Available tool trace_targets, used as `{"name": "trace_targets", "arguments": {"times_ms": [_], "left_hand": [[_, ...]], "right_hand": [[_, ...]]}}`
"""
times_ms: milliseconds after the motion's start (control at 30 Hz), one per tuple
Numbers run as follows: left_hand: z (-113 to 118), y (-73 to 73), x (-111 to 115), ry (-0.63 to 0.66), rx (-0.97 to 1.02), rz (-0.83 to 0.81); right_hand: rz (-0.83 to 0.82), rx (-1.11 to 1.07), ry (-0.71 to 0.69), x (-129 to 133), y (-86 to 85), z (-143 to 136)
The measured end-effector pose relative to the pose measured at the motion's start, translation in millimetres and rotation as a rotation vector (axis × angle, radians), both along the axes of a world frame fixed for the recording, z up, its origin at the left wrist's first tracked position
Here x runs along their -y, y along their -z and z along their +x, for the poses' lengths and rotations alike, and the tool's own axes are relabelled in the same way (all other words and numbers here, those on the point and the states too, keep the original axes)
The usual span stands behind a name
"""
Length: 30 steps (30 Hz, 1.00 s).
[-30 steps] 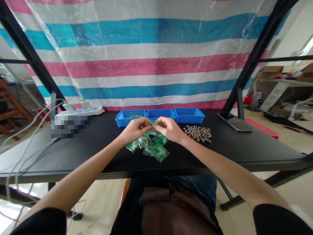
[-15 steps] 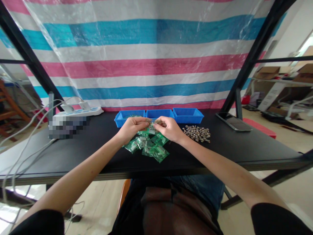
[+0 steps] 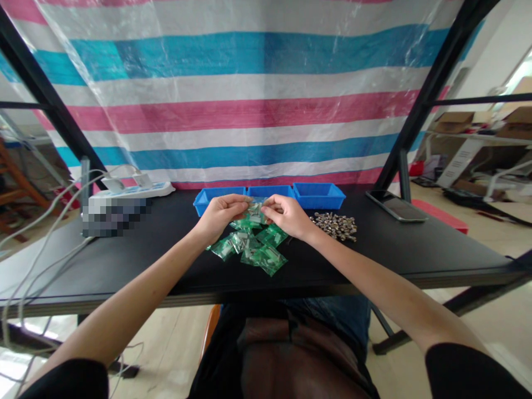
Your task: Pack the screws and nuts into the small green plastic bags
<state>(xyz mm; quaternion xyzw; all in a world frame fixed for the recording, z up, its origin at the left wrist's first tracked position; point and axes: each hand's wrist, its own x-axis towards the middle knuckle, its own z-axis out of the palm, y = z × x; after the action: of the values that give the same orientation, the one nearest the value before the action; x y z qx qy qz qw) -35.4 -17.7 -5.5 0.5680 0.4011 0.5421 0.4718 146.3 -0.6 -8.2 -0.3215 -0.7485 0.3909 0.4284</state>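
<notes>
Between my two hands is a small clear plastic bag (image 3: pixel 255 209) with pale pieces in it. My left hand (image 3: pixel 224 215) pinches its left side, and my right hand (image 3: pixel 285 215) pinches the right side near the top. Just below them lies a heap of small green plastic bags (image 3: pixel 266 255), also with pale pieces inside. To the right of my right hand is a pile of small shiny metal parts (image 3: pixel 336 226). Fingers partly cover the bag's edges.
Three blue trays stand in a row behind my hands: a left tray (image 3: pixel 200 206), a middle tray (image 3: pixel 270 191) and a right tray (image 3: pixel 320 204). A phone (image 3: pixel 397 206) lies on the black table (image 3: pixel 394 255) at right. A white power strip (image 3: pixel 160 190) with cables sits at left.
The bag between my hands shows more plainly now, spread flat with its top edge raised. My hands have shifted only slightly; the heap and the metal parts stay put.
</notes>
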Motion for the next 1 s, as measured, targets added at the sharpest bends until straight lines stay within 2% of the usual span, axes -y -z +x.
{"name": "trace_targets", "arguments": {"times_ms": [300,600,700,800,867,1000], "left_hand": [[-1,-3.8,1,0.011,0.040,-0.030],[3,-8.9,7,0.126,-0.217,-0.086],[4,-7.4,7,0.112,-0.226,-0.080],[2,-5.5,5,0.084,-0.169,-0.105],[1,-5.6,3,0.089,-0.085,-0.162],[1,-10.6,5,0.157,0.118,-0.287]], "right_hand": [[0.011,-0.023,0.035,2,-4.1,0],[0.011,-0.079,0.075,-4,-2.2,1],[0.161,0.032,0.095,-4,-1.8,4],[0.487,0.209,0.117,0,-1.6,8],[0.641,0.286,0.082,3,-0.7,8],[0.720,0.375,0.016,6,3.0,5]]}}
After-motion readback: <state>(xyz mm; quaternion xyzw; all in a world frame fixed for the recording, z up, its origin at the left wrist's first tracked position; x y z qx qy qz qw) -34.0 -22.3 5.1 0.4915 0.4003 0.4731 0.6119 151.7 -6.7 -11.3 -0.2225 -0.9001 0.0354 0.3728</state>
